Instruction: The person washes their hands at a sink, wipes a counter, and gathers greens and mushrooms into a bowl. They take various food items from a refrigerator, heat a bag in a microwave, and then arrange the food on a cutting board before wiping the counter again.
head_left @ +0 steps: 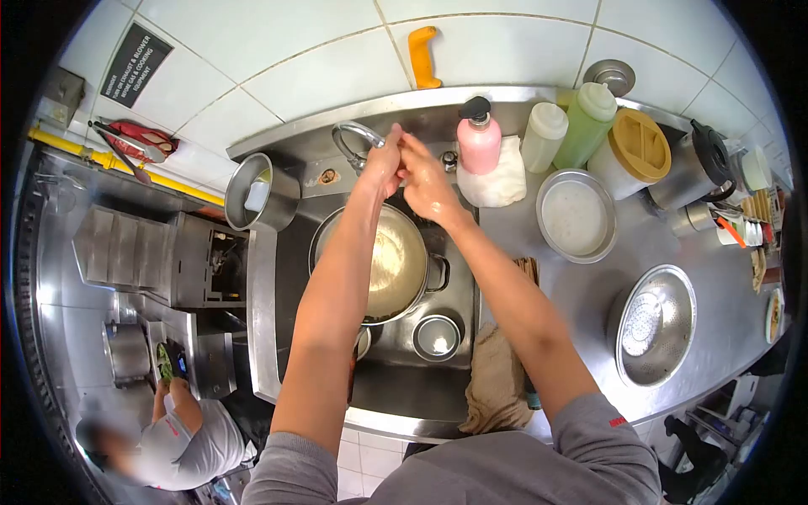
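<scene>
Both hands meet at the curved metal faucet (358, 133) over the sink. My left hand (383, 166) is right beside the spout, its fingers partly hidden and blurred. Against it, my right hand (427, 183) has its fingers stretched toward the left fingertips and holds no object. The skin of both looks wet. Beneath them a large two-handled pot (396, 261) with shiny, pale contents stands in the sink (404, 389). A small round metal bowl (437, 337) sits beside the pot.
Right of the sink are a pink pump bottle (479, 145) on a white cloth, squeeze bottles (587, 126), a metal pan (576, 215), a colander (656, 326) and a brown cloth (498, 383). A metal pot (263, 194) stands left. Another person (198, 438) works at lower left.
</scene>
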Tool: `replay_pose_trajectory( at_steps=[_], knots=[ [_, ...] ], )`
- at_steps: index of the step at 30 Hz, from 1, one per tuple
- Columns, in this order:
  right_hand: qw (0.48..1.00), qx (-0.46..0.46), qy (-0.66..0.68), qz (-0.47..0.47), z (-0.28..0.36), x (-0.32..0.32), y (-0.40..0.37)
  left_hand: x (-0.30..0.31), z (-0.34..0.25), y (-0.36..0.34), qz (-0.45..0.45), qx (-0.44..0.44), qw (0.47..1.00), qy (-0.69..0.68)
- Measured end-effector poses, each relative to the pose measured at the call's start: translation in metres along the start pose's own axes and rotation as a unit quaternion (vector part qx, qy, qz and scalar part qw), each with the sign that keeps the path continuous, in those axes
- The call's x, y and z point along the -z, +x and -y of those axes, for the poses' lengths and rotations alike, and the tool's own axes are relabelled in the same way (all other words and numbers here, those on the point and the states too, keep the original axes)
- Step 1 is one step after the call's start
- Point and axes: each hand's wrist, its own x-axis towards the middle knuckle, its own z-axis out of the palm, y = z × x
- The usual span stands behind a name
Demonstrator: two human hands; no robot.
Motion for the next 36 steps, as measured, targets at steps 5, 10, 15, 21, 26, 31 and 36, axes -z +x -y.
replay_pose_trajectory(
  at_steps=[5, 10, 15, 21, 26, 31, 36],
  knots=[
    [0.813, -0.273, 0.498, -0.126, -0.022, -0.006, 0.022, 0.022, 0.025, 0.016, 0.294, -0.011, 0.915, -0.277],
    [0.916, -0.195, 0.315, -0.154, -0.031, -0.049, 0.019, -0.006, 0.023, 0.002, 0.063, -0.085, 0.949, -0.296],
    [0.947, -0.206, 0.172, -0.179, -0.022, -0.048, 0.011, -0.006, 0.026, 0.001, -0.061, -0.097, 0.96, -0.253],
    [0.971, -0.169, 0.084, -0.143, -0.002, -0.031, 0.021, -0.006, 0.024, -0.008, -0.101, -0.158, 0.941, -0.281],
    [0.985, -0.065, 0.032, -0.157, -0.018, -0.033, 0.021, -0.015, 0.018, -0.013, -0.151, -0.173, 0.934, -0.272],
    [0.933, -0.132, 0.251, -0.221, -0.023, -0.036, 0.015, -0.028, 0.022, 0.004, -0.195, -0.199, 0.919, -0.279],
    [0.911, -0.264, 0.221, -0.227, 0.017, -0.044, -0.008, -0.023, 0.004, 0.038, -0.319, -0.185, 0.928, -0.057]
  ],
)
